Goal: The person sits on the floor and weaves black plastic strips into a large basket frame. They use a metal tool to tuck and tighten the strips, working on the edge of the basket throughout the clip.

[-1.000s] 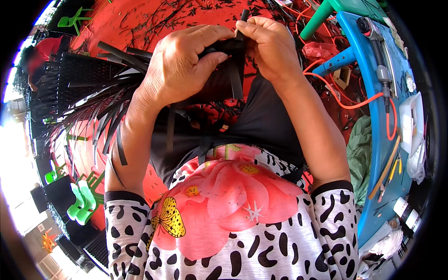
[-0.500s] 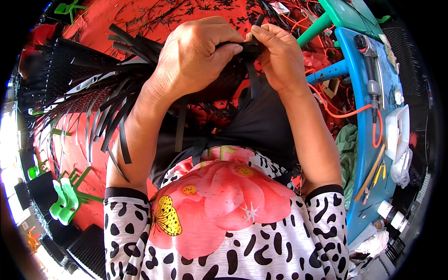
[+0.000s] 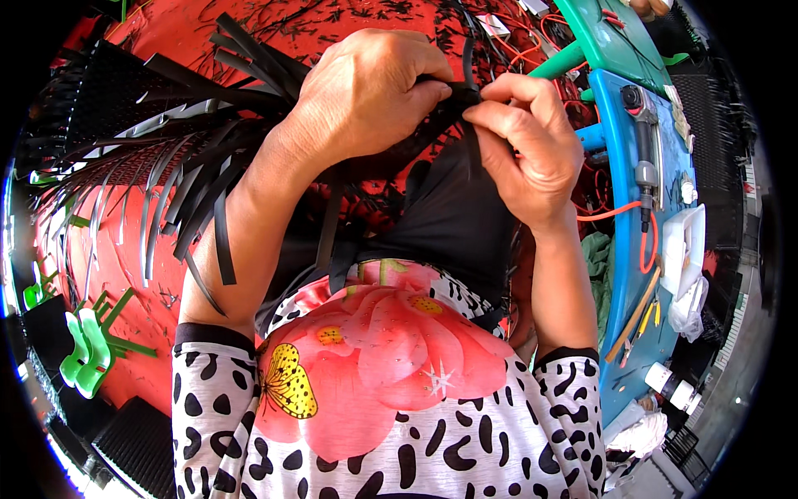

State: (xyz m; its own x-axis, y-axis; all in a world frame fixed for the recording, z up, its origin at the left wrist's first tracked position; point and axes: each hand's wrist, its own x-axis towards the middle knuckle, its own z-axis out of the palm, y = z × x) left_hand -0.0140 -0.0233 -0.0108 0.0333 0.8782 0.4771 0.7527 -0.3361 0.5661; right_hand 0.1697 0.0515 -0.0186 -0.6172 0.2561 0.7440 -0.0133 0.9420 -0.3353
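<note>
At ten o'clock, a fan of flat black strips is spreading beside your left forearm, and a dark woven panel is showing behind it. Just short of twelve, your left hand is grasping: thumb and forefinger are pinching the dark edge of the black strip work, which is sitting between your two hands, a little past twelve. Above that edge, a strip end is sticking up.

Toward two, your right hand is showing the change — half a second ago it appeared to be pinching that upright end, and now its fingers are sitting lower, leaving the tip bare. That is probably leaving your left pinch to steady the piece.

Your left hand is lying back-upward, its fingers pointing toward two. Your right is rising from a nearly upright forearm, fingers curling loosely toward ten; whether the tips are gripping the edge, I cannot tell. Farther right, from two round to four, a blue table is carrying a hose-fed hand tool.
</note>
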